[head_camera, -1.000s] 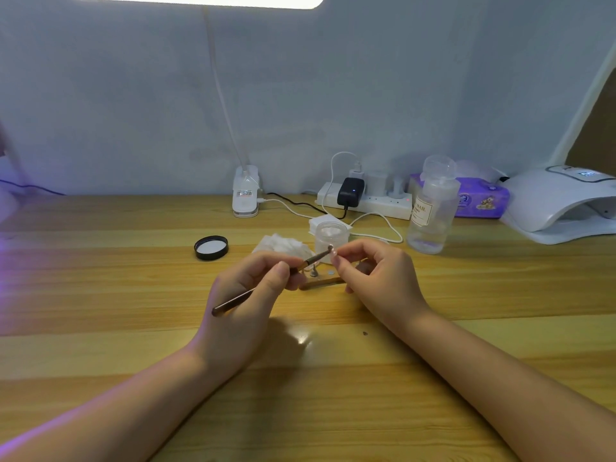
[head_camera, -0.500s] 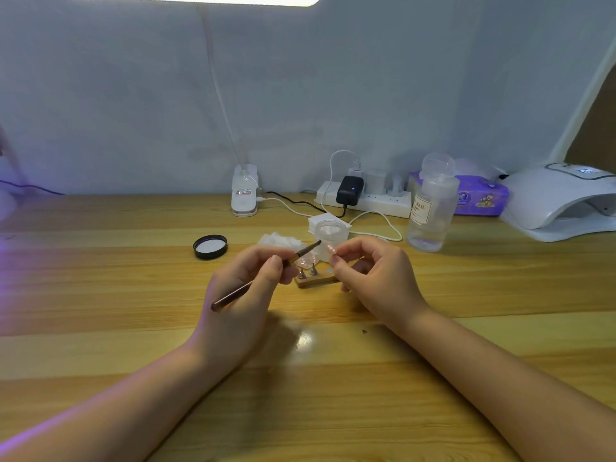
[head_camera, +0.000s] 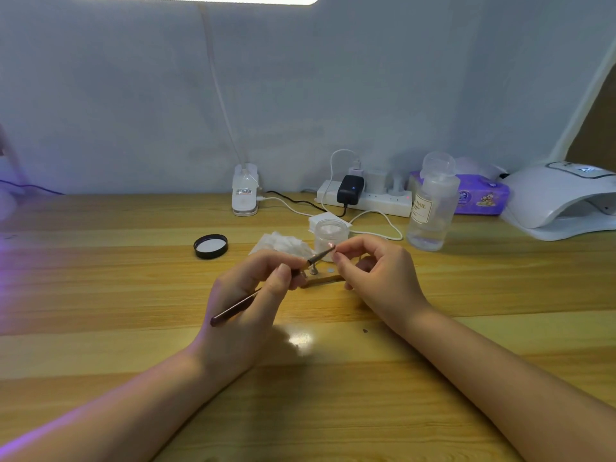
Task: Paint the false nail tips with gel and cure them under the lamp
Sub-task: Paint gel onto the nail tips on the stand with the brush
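Left hand [head_camera: 253,305]: fingers pinching brush [head_camera: 266,290]. Right hand [head_camera: 376,275]: fingertips pinching what seems a nail tip [head_camera: 334,251] at brush end, above wooden stand [head_camera: 325,280]; curing lamp [head_camera: 560,201] far right

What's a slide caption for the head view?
Left hand holds a brush to a nail tip pinched by the right hand; curing lamp waits at far right.

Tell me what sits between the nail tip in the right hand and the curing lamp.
The clear bottle stands on the table roughly between the right hand, which pinches the nail tip, and the lamp at far right. Lifting over it or passing in front looks open.
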